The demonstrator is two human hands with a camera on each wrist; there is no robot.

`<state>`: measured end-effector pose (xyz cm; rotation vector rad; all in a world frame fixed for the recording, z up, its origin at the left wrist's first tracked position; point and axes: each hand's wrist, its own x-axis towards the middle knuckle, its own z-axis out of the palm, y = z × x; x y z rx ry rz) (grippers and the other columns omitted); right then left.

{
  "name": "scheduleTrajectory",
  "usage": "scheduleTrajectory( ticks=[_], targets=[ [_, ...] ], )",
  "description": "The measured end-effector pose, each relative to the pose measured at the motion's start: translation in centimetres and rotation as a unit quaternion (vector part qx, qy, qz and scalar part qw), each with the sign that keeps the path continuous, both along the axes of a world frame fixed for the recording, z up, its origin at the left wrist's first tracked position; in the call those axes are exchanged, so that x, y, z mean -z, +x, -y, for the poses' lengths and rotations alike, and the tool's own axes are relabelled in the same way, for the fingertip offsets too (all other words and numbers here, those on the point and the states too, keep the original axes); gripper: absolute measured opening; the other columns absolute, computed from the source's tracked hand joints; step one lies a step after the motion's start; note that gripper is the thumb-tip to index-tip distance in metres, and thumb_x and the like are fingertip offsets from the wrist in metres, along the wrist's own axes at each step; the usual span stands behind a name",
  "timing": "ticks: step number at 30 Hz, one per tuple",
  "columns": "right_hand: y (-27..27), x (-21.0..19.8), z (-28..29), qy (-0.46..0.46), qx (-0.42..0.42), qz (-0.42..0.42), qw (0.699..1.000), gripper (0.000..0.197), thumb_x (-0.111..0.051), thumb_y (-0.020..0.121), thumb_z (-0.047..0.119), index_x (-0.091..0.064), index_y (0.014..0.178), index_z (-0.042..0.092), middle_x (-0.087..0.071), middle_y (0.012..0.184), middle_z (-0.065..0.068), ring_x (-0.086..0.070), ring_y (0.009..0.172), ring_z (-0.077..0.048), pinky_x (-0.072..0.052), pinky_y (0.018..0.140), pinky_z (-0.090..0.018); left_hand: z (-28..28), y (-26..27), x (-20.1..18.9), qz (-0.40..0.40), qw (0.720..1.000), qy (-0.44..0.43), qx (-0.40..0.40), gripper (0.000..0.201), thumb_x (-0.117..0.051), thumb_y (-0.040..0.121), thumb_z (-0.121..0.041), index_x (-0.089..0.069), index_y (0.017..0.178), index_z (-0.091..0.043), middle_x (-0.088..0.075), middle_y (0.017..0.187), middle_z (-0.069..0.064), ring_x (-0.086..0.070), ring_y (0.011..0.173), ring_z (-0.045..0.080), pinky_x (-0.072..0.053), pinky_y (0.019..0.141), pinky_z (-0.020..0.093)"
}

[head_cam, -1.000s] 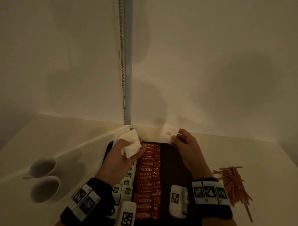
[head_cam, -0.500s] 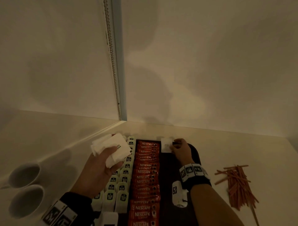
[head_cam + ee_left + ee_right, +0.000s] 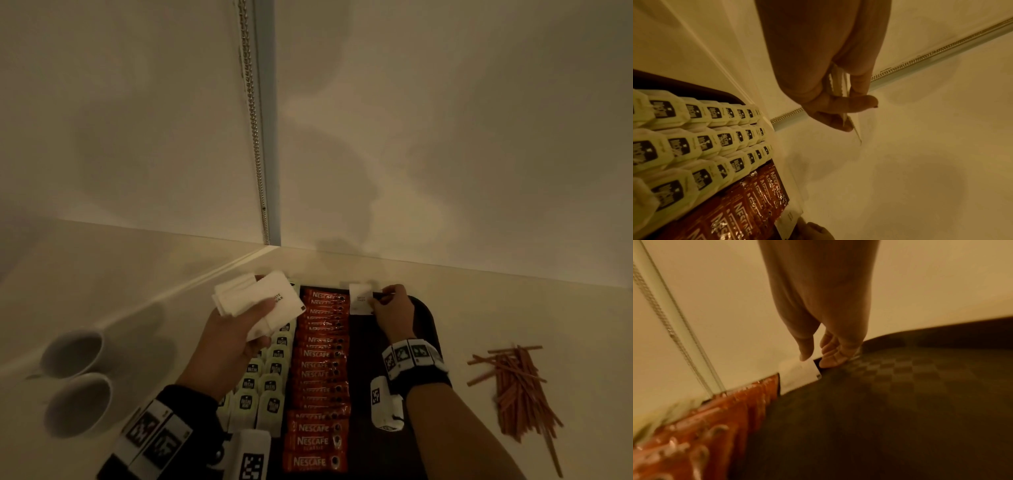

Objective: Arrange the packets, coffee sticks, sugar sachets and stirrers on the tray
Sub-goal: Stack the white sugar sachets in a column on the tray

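Two hands: left (image 3: 236,329) grips sugar sachets (image 3: 260,301), right (image 3: 394,310) pinches one sachet (image 3: 360,298) onto the tray (image 3: 424,318).

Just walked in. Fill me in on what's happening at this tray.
A person is stocking a dark tray. The right hand sets one white sugar sachet at the far end, beside the Nescafe sticks. The left hand holds a stack of sachets. The stirrers lie off the tray.

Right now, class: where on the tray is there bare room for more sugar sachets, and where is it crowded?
Bare: the dark tray floor between the coffee sticks and the right rim, behind the right hand and its sugar sachet. Crowded: the left side, with pale packets.
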<state>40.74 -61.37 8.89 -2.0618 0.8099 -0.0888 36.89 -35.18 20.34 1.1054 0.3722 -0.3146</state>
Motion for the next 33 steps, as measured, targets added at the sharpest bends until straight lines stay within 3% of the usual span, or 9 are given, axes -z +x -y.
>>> scheduleTrajectory(
  ticks=[3, 5, 8, 10, 15, 19, 25, 29, 33],
  targets=[
    [-0.6, -3.7, -1.9, 0.045, -0.025, 0.077, 0.996, 0.025, -0.064, 0.087, 0.028, -0.055, 0.104, 0.011, -0.06, 0.097, -0.002, -0.06, 0.095, -0.021, -0.046, 0.074, -0.026, 0.1, 0.2, -0.5, 0.025, 0.999, 0.022, 0.02, 0.032, -0.065, 0.083, -0.001, -0.067, 0.108, -0.021, -0.073, 0.094, -0.004, -0.067, 0.078, 0.011, -0.041, 0.04, 0.018],
    [-1.9, -7.3, -4.1, 0.16, -0.134, 0.11, 0.972, 0.024, -0.058, 0.089, 0.036, -0.061, 0.1, 0.015, -0.063, 0.092, 0.003, -0.062, 0.089, -0.016, -0.051, 0.073, -0.026, 0.3, 0.3, -0.8, 0.036, 0.998, 0.043, 0.035, 0.033, -0.067, 0.081, -0.001, -0.066, 0.108, -0.02, -0.072, 0.095, -0.003, -0.068, 0.076, 0.01, -0.041, 0.041, 0.019],
    [-4.1, -11.4, -7.2, 0.257, -0.272, 0.093, 0.923, 0.027, -0.058, 0.087, 0.034, -0.065, 0.104, 0.015, -0.069, 0.095, -0.001, -0.066, 0.085, -0.016, -0.056, 0.077, -0.028, 0.7, 0.6, -0.9, 0.051, 0.994, 0.073, 0.065, 0.038, -0.071, 0.079, -0.003, -0.063, 0.113, -0.018, -0.071, 0.103, 0.003, -0.069, 0.082, 0.014, -0.045, 0.047, 0.02],
    [-4.9, -12.3, -8.1, 0.238, -0.281, 0.111, 0.923, 0.019, -0.061, 0.088, 0.025, -0.067, 0.101, 0.012, -0.069, 0.094, -0.009, -0.067, 0.083, -0.023, -0.056, 0.077, -0.031, 1.0, 0.7, -0.9, 0.059, 0.992, 0.078, 0.076, 0.041, -0.072, 0.078, -0.005, -0.062, 0.115, -0.02, -0.071, 0.106, 0.005, -0.069, 0.09, 0.021, -0.05, 0.054, 0.023],
    [-5.7, -11.8, -7.1, 0.254, -0.245, 0.111, 0.929, 0.011, -0.059, 0.089, 0.017, -0.066, 0.097, 0.014, -0.07, 0.093, -0.003, -0.068, 0.084, -0.014, -0.056, 0.075, -0.024, 1.3, 0.6, -1.0, 0.037, 0.997, 0.016, 0.066, 0.026, -0.057, 0.089, -0.002, -0.065, 0.107, -0.018, -0.074, 0.091, 0.0, -0.071, 0.078, 0.014, -0.053, 0.055, 0.022],
    [-5.1, -9.1, -3.8, 0.296, -0.126, 0.127, 0.938, 0.008, -0.056, 0.09, 0.008, -0.062, 0.092, 0.013, -0.066, 0.098, -0.006, -0.065, 0.091, -0.018, -0.055, 0.075, -0.024, 0.6, 0.5, -0.4, -0.019, 0.996, -0.078, 0.029, 0.033, -0.044, 0.091, -0.002, -0.059, 0.119, -0.011, -0.068, 0.107, 0.016, -0.071, 0.077, 0.032, -0.056, 0.054, 0.024],
    [-3.2, -1.6, 3.7, 0.036, 0.043, 0.029, 0.998, 0.018, -0.056, 0.091, 0.011, -0.061, 0.108, 0.01, -0.065, 0.112, -0.01, -0.06, 0.102, -0.024, -0.049, 0.095, -0.04, -0.5, 0.1, 0.9, -0.032, 0.997, -0.068, 0.004, 0.034, -0.046, 0.092, -0.004, -0.057, 0.124, -0.01, -0.064, 0.12, 0.018, -0.063, 0.103, 0.042, -0.06, 0.063, 0.029],
    [-2.6, 0.3, 4.9, -0.017, 0.039, -0.027, 0.999, 0.02, -0.056, 0.092, 0.013, -0.058, 0.111, 0.006, -0.063, 0.114, -0.011, -0.057, 0.105, -0.027, -0.043, 0.084, -0.029, -0.9, 0.0, 1.2, -0.034, 0.998, -0.053, 0.002, 0.028, -0.045, 0.093, -0.005, -0.062, 0.114, -0.014, -0.067, 0.112, 0.016, -0.067, 0.096, 0.037, -0.06, 0.063, 0.032],
    [-1.9, 1.3, 4.8, -0.019, 0.039, -0.029, 0.999, 0.019, -0.06, 0.09, 0.014, -0.057, 0.105, 0.004, -0.063, 0.11, -0.014, -0.058, 0.102, -0.03, -0.041, 0.077, -0.027, -0.8, 0.0, 1.2, -0.035, 0.999, -0.027, 0.018, 0.032, -0.046, 0.094, -0.008, -0.056, 0.124, -0.01, -0.068, 0.109, 0.017, -0.067, 0.093, 0.035, -0.06, 0.056, 0.034]
  ],
)
